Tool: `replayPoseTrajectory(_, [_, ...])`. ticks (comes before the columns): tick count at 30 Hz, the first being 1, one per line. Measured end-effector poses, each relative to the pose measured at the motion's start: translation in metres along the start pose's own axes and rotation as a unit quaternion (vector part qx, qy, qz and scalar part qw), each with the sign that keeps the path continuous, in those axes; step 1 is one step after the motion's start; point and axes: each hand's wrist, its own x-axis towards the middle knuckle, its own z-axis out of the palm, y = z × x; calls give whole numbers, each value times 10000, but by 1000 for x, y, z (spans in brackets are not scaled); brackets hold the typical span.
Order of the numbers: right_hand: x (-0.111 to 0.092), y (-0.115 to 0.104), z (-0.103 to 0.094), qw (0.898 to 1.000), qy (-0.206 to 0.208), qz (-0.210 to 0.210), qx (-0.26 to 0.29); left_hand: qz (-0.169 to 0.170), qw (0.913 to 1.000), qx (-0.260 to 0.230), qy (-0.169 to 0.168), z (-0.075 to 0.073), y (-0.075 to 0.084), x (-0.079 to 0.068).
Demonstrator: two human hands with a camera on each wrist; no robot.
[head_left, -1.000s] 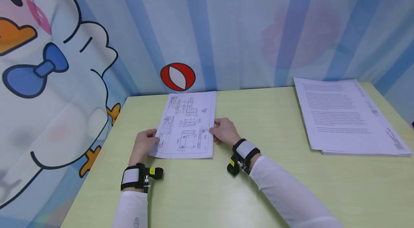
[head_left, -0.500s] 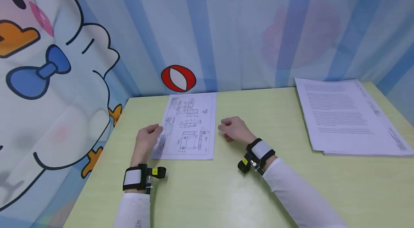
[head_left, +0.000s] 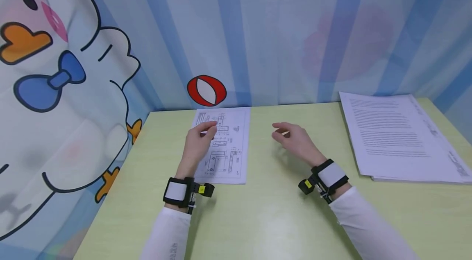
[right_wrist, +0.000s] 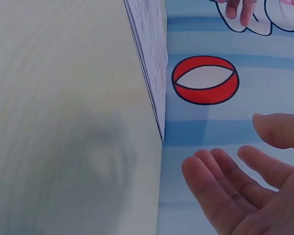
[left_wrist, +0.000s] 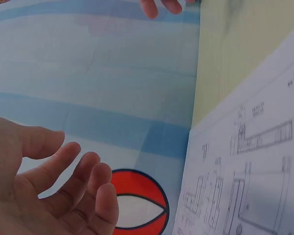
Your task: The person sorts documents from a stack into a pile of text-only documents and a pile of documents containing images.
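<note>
The left part of the drawing [head_left: 228,157] is covered by the left hand [head_left: 197,143] and wrist in the head view; its small lettering cannot be read; the near right corner of the paper stack [head_left: 391,141] is cut off by the frame's side, and both white sleeves [head_left: 167,231] are cropped below; in each wrist view only the fingertips of the opposite hand are caught at the top.

A second ago the drawing was held at its two sides by both hands; now it has been let go, the left hand has been lifted over it, and the right hand [head_left: 296,141] has been drawn away to the right; the drawing has been left in the same place, at the back of the table [head_left: 265,219].

On both hands the fingers are loosely bent, with thumb and fingertips kept apart; a shadow is cast on the table under the raised right hand.

The drawing's far end is set along the table's back edge, just before the curtain [head_left: 280,39]; bare tabletop is left between drawing and stack, and more in front of both.
</note>
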Motion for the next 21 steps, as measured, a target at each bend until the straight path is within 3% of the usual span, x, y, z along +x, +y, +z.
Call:
replayPoseTrajectory(10, [-30,20,-54,9951,609,-186,-758,1040,9914,-403,-684,48,12,-7])
replayPoseTrajectory(16, [-48,33,-85,9929,728,-229,-911,1165,9846,-653,-1130,72,25,-10])
replayPoseTrajectory(21, [-60,45,-108,9896,935,29,-1090,1131,9807,-564,-1489,87,40,-14])
